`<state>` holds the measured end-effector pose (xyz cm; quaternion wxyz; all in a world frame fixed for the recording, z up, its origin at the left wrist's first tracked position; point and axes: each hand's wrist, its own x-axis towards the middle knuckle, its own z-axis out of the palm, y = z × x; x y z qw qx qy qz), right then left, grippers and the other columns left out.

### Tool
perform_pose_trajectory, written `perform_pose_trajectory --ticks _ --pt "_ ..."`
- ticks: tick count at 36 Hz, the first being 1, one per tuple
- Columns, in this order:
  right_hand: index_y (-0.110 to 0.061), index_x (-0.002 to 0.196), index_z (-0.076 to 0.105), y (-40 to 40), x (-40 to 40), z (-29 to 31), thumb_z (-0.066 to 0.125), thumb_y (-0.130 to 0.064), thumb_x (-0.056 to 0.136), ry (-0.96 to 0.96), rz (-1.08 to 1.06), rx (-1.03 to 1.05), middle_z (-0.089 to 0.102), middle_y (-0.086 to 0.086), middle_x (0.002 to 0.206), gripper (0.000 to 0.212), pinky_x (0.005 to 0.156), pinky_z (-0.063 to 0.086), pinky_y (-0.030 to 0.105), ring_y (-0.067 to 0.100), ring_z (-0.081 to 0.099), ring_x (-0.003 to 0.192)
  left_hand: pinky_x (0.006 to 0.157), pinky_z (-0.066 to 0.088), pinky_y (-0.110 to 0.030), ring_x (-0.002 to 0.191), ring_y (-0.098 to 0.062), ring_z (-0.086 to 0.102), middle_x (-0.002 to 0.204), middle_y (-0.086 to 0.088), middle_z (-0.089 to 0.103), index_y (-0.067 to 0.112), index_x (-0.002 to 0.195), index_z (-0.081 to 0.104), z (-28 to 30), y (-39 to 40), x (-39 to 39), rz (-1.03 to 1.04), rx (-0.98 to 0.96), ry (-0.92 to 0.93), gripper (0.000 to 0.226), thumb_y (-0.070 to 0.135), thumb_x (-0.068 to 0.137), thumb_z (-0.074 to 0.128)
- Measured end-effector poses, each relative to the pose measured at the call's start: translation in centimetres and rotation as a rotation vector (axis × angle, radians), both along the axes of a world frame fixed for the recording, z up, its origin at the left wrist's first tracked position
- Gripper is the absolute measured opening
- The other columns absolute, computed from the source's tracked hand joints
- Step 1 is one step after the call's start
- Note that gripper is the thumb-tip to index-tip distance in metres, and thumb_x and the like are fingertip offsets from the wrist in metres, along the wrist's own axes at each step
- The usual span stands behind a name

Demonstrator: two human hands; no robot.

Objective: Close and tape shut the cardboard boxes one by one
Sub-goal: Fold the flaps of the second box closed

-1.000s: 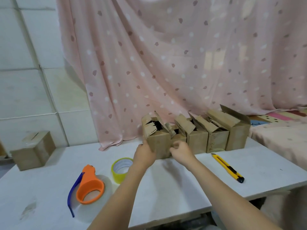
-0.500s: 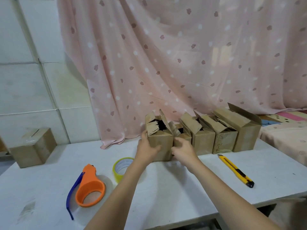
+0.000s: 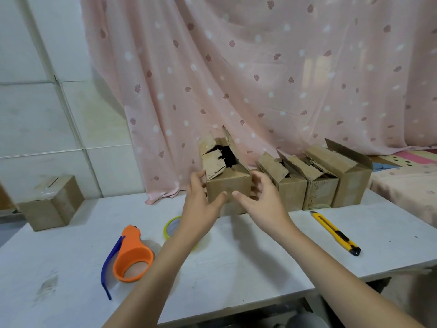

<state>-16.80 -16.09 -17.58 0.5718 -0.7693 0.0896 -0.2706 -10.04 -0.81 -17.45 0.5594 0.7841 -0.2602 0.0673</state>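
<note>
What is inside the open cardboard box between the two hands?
Only a dark gap shows inside the open cardboard box, between its torn, half-raised flaps. Any contents are hidden by shadow and flaps. The left hand and right hand flank it.

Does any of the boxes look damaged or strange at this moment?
Yes. The box between the left hand and right hand has a torn, crumpled front flap with ragged edges. Its top gapes open, dark inside.
</note>
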Motion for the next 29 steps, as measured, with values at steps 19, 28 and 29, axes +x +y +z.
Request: perform_pose_trajectory --ticks 19,28,29 --pt "-0.015 0.105 0.072 0.5 -10.7 -0.3 0.046 0.011 0.096 0.121 0.048 0.132 0.075 0.000 0.112 0.038 0.086 0.060 0.034 0.011 0.073 0.095 0.085 0.058 -0.040 0.096 -0.004 0.066 0.115 0.032 0.056 0.046 0.105 0.035 -2.5 4.4 -8.3 -0.148 0.133 0.057 0.044 0.033 0.085 0.072" --pt "-0.029 0.117 0.068 0.7 -12.6 0.9 0.046 0.000 0.092 0.212 0.001 -0.106 0.077 -0.004 0.081 0.045 0.097 0.054 0.038 0.016 0.071 0.095 0.083 0.053 -0.033 0.098 -0.007 0.059 0.109 0.013 0.059 0.033 0.122 0.031 -1.2 4.7 -10.1 -0.029 0.234 0.111 0.084 0.064 0.062 0.081" --pt "-0.028 0.122 0.066 0.7 -12.5 1.0 0.045 0.001 0.092 0.223 0.014 -0.125 0.077 -0.003 0.080 0.047 0.098 0.054 0.038 0.014 0.071 0.094 0.087 0.050 -0.032 0.105 -0.009 0.057 0.118 0.011 0.056 0.034 0.127 0.029 -1.1 4.6 -10.1 -0.030 0.260 0.098 0.094 0.071 0.056 0.078"
